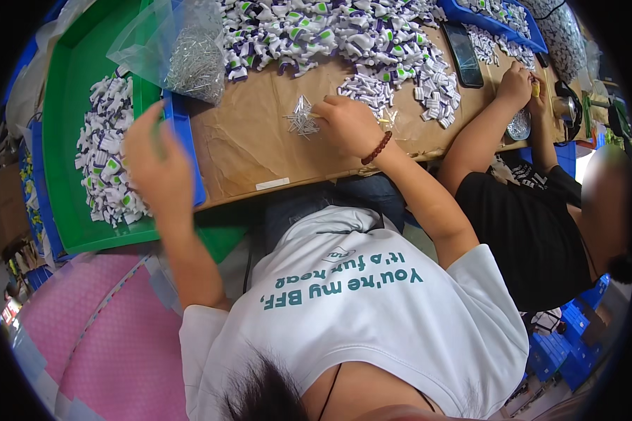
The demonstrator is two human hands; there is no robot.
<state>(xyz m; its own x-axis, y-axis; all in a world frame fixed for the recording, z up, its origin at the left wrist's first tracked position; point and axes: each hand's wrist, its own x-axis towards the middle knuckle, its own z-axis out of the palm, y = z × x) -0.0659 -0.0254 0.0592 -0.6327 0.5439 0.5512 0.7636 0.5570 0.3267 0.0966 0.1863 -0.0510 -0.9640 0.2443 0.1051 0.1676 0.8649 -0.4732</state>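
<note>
Head view: right hand (350,125) palm down on the brown paper (246,140), fingers curled together with tips touching the small heap of metal pins (302,118), wrist with a bead bracelet (377,148), forearm stretched forward from the lower right. Left hand (158,165) raised and blurred over the blue tray edge (187,144) beside the green bin (70,84) of white parts (105,151), fingers loosely bent; hold, if any, impossible to tell.

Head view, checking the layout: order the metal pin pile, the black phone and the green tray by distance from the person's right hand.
1. Metal pin pile, just left of the right hand.
2. Black phone, up and right.
3. Green tray, far left.
</note>
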